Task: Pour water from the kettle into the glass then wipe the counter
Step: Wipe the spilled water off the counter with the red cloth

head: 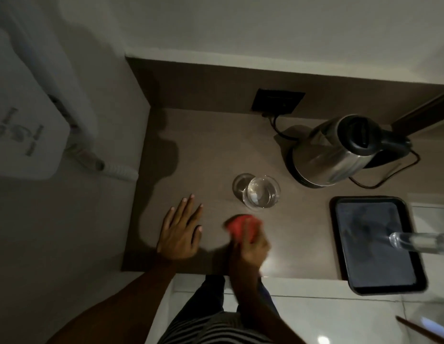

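Black tray [340,244] lies flat, well right of the fingers [188,207], its near end hanging past the edge. Clear bottle [419,243] lies on its side across the tray's right rim, neck pointing left, toward the fingers. Dark wall socket [278,100] on the back panel, far beyond the fingers & a bit right, w/ black cord [275,125] dropping from it. White appliance [24,120] w/ ribbed hose [116,170], far left of the fingers. Pale tiled floor [340,319] below-right. Striped garment [216,328] at bottom centre.
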The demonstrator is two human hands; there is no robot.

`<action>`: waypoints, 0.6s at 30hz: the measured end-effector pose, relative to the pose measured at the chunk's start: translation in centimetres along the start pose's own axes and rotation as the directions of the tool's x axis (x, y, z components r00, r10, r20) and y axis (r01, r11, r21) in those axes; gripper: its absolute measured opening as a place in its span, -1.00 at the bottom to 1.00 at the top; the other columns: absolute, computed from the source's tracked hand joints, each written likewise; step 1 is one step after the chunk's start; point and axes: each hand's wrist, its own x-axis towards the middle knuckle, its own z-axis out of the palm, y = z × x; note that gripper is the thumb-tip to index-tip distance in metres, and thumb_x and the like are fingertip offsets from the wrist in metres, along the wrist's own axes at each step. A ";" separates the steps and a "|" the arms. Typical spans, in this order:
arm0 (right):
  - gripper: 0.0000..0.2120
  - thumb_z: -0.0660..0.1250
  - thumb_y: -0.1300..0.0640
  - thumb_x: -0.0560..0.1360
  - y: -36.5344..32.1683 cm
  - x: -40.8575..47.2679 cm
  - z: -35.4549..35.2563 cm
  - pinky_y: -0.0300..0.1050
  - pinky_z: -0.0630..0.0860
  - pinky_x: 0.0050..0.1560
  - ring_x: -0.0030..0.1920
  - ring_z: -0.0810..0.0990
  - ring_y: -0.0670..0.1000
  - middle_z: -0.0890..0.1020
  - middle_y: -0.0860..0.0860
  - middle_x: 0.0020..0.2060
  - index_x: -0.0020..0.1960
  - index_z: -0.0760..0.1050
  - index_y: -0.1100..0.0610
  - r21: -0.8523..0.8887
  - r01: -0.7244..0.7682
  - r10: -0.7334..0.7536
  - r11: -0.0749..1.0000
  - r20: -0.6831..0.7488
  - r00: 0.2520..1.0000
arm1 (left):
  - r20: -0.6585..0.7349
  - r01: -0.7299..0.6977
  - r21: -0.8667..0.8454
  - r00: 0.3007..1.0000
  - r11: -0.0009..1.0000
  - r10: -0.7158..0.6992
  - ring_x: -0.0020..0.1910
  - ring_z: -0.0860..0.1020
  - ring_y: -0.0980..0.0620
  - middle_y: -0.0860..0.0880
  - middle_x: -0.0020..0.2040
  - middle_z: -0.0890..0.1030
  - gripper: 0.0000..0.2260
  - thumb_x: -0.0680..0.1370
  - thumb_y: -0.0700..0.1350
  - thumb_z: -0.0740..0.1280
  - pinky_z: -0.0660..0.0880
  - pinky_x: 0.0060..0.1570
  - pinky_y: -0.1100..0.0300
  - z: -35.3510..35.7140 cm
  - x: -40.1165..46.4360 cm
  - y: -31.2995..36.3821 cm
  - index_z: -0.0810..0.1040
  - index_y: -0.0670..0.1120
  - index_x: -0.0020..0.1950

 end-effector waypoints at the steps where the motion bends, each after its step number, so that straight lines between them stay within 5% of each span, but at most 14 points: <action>1: -0.49 0.48 0.10 0.37 -0.2 -1.9 0.5 0.15 0.58 0.00 0.07 0.58 0.23 0.57 0.18 0.16 0.30 0.48 0.00 -0.048 0.192 -0.187 0.980 0.092 0.978 | -0.025 -0.004 -0.004 1.000 1.000 0.003 0.58 0.18 -0.08 -0.10 0.61 0.19 -0.50 0.64 0.06 0.04 0.11 0.51 -0.07 0.1 -0.1 -0.2 0.21 0.00 0.59; 4: -0.40 0.47 0.10 0.32 2.9 -0.8 -1.3 0.12 0.58 0.02 0.10 0.59 0.22 0.58 0.18 0.21 0.35 0.45 0.04 -0.044 0.674 -0.645 0.738 0.251 0.722 | -0.030 -0.018 0.000 0.999 1.000 0.018 0.58 0.16 -0.08 -0.08 0.61 0.18 -0.51 0.63 0.00 0.05 0.12 0.51 -0.08 0.2 -0.4 -0.4 0.21 0.00 0.58; 6: -0.46 0.49 0.23 0.31 5.2 2.9 -4.2 0.09 0.55 0.02 0.04 0.61 0.22 0.63 0.17 0.12 0.27 0.50 0.02 -0.034 0.738 -0.710 0.674 0.245 0.660 | -0.031 0.003 -0.018 1.000 1.000 -0.003 0.59 0.14 -0.06 -0.06 0.61 0.17 -0.51 0.63 0.01 0.04 0.09 0.52 -0.07 0.2 -0.3 -0.3 0.20 0.01 0.58; 8: -0.42 0.48 0.30 0.29 8.3 6.5 -6.5 0.14 0.51 -0.03 -0.02 0.58 0.34 0.60 0.30 0.09 0.29 0.49 0.10 -0.173 0.541 -0.530 0.823 0.112 0.841 | -0.025 0.017 -0.035 1.000 0.999 -0.018 0.59 0.14 -0.05 -0.05 0.61 0.18 -0.52 0.64 0.01 0.02 0.10 0.52 -0.08 0.1 -0.1 -0.2 0.20 0.01 0.58; 10: -0.46 0.44 0.26 0.41 8.6 7.7 -7.0 0.22 0.42 0.10 0.09 0.48 0.43 0.48 0.39 0.24 0.38 0.45 0.24 -0.224 0.135 -0.172 0.965 -0.156 0.973 | -0.043 0.020 -0.033 0.999 0.999 -0.021 0.59 0.15 -0.04 -0.05 0.61 0.19 -0.53 0.64 0.00 0.02 0.13 0.52 -0.09 0.1 -0.2 0.0 0.20 0.02 0.58; 11: -0.48 0.41 0.24 0.46 7.7 7.3 -5.6 0.24 0.37 0.14 0.14 0.43 0.45 0.43 0.39 0.29 0.40 0.43 0.25 -0.201 -0.069 0.015 0.977 -0.256 0.967 | -0.052 0.021 -0.024 0.998 0.999 -0.023 0.59 0.15 -0.04 -0.06 0.61 0.19 -0.53 0.64 -0.01 0.03 0.13 0.52 -0.08 0.2 -0.2 -0.1 0.21 0.02 0.58; 13: -0.52 0.32 0.16 0.50 4.8 5.2 -2.9 0.23 0.38 0.13 0.14 0.41 0.42 0.43 0.39 0.28 0.41 0.44 0.20 -0.097 -0.188 0.147 0.977 -0.328 0.933 | -0.043 0.021 -0.004 0.999 1.000 -0.022 0.59 0.14 -0.05 -0.06 0.61 0.18 -0.52 0.64 -0.02 0.04 0.11 0.52 -0.07 0.3 -0.2 -0.2 0.20 0.03 0.58; 16: -0.70 0.19 -0.14 0.54 2.3 -0.8 0.2 0.13 0.53 0.08 0.11 0.52 0.09 0.55 0.18 0.20 0.26 0.45 -0.30 -0.083 0.186 -0.189 0.979 -0.019 0.982 | -0.032 0.019 0.011 0.999 1.000 -0.019 0.59 0.16 -0.07 -0.07 0.61 0.19 -0.52 0.63 -0.04 0.04 0.11 0.52 -0.06 0.3 -0.3 -0.1 0.20 0.02 0.58; 18: -0.68 0.22 -0.03 0.55 2.8 -3.0 0.1 0.08 0.51 0.11 0.16 0.52 0.05 0.55 0.01 0.22 0.28 0.42 -0.26 -0.148 0.607 -0.558 0.781 0.270 0.784 | -0.041 0.005 0.045 0.999 0.999 -0.003 0.57 0.20 -0.10 -0.09 0.60 0.20 -0.51 0.62 -0.04 0.05 0.10 0.50 -0.06 0.0 0.0 -0.2 0.20 0.01 0.58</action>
